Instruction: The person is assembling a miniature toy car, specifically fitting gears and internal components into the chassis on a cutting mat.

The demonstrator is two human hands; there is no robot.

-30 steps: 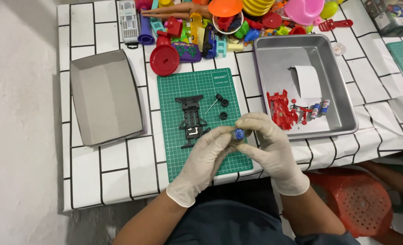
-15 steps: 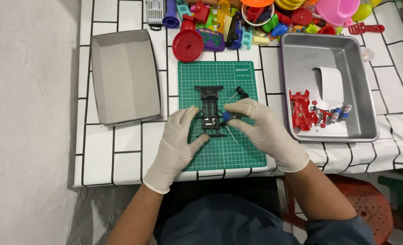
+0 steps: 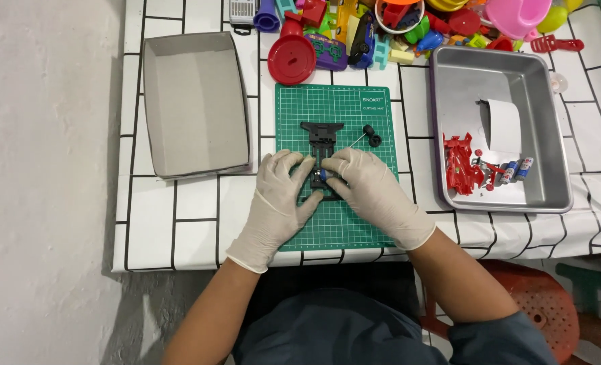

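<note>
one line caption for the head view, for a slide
Gloved left hand and right hand press on a black toy car chassis on a green cutting mat.

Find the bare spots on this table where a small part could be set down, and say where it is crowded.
Free: inside the grey cardboard tray, the near strip of the green cutting mat, and the metal tray at its far end. Crowded: the toy pile along the far edge.

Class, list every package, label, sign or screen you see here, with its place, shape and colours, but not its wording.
Open grey cardboard box: left of the green cutting mat, rectangular.
White printed label: green cutting mat's far right corner, small text block.
White paper slip: inside the rectangular metal tray, curled.
No screens or signs.
</note>
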